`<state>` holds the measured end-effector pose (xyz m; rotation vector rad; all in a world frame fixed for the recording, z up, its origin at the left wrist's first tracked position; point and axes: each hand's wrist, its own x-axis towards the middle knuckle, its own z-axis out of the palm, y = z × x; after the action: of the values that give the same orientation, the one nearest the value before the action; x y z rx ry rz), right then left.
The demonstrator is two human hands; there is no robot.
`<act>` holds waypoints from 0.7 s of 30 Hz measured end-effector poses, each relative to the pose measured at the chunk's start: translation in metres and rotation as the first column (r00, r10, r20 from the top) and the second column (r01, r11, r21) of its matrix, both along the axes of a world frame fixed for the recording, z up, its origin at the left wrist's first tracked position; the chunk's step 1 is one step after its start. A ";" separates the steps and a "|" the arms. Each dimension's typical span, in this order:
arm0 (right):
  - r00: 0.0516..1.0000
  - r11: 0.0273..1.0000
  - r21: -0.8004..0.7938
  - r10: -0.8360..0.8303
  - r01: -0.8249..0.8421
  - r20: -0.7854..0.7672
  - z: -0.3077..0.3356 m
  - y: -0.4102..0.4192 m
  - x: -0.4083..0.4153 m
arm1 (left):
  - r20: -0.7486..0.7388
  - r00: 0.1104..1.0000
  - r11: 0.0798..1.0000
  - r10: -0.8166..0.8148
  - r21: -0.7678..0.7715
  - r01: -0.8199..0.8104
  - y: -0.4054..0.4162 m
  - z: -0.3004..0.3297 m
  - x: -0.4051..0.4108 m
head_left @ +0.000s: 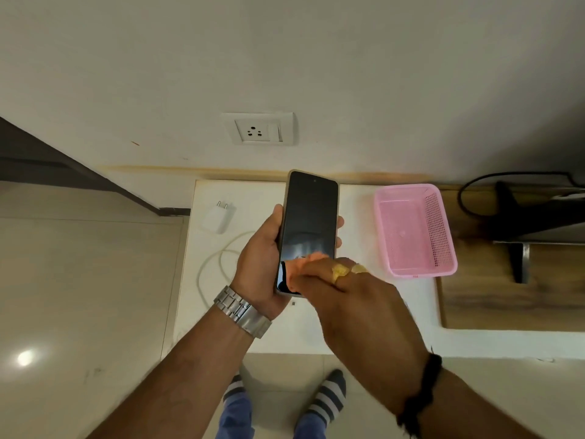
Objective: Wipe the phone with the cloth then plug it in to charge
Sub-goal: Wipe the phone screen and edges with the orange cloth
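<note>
Phone (308, 223) screen faces up, dark and glossy, with a small camera dot near its top edge and a pale, light-coloured frame running round it; faint streaky reflections show on the lower half of the glass. It is held above the white desk (316, 327), top end toward the wall, by the left hand (262, 264), whose thumb lies along the left edge while the fingertips curl round the right edge. The right hand (345, 289), with gold rings on two fingers, presses a small peach-orange cloth (311, 259) onto the lower part of the screen; its fingers are bent over the cloth, which is blurred, so the exact grip cannot be told. A metal watch (242, 312) sits on the left wrist and a black band (421, 394) on the right. On the desk to the left of the phone lies a white charger plug (218, 217) with its two pins up, and nearer the left hand a looped white cable (215, 264). A pink mesh basket (414, 229) stands on the desk to the right. A white wall socket (258, 129) is on the wall beyond the phone.
</note>
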<state>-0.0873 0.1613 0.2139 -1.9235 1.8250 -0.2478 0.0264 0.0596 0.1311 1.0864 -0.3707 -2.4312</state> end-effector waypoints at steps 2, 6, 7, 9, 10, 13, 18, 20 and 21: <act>1.000 0.999 -0.042 0.008 -0.008 0.005 0.002 -0.017 -0.010 | 0.006 1.000 1.000 -0.021 -0.005 0.021 0.009 0.000 -0.003; 0.971 0.957 -0.166 -0.241 0.239 0.012 0.011 -0.072 -0.038 | -0.033 0.999 1.000 -0.022 -0.003 0.021 0.014 0.000 -0.008; 0.968 0.954 -0.166 -0.250 0.249 0.018 0.010 -0.072 -0.034 | -0.035 0.999 1.000 -0.004 0.006 0.004 0.011 0.003 -0.009; 0.983 0.985 -0.032 -0.168 0.171 0.075 0.005 -0.055 -0.011 | -0.006 1.000 1.000 0.020 0.007 -0.020 0.006 0.006 -0.007; 0.985 0.993 0.054 -0.114 0.107 0.129 0.004 -0.045 -0.001 | 0.020 1.000 1.000 0.014 -0.004 -0.014 0.005 0.005 -0.005; 0.979 0.994 0.015 -0.107 0.106 0.174 0.001 -0.046 -0.004 | 0.076 0.997 0.999 -0.008 -0.045 0.011 0.015 0.002 -0.002; 0.948 0.930 -0.188 -0.298 0.316 0.115 0.000 -0.081 -0.029 | 0.012 0.998 0.998 -0.054 -0.029 0.054 0.020 -0.002 -0.004; 0.954 0.936 -0.190 -0.277 0.296 0.117 -0.005 -0.086 -0.021 | -0.003 0.999 0.999 -0.036 -0.037 0.036 0.017 -0.005 -0.003; 0.959 0.941 -0.191 -0.259 0.278 0.119 -0.005 -0.088 -0.019 | -0.010 0.999 0.999 -0.036 -0.040 0.036 0.017 -0.005 -0.003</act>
<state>-0.1068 0.0729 0.2086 -1.7534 2.0654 -0.6292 0.0232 0.0762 0.1261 1.0580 -0.4374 -2.4494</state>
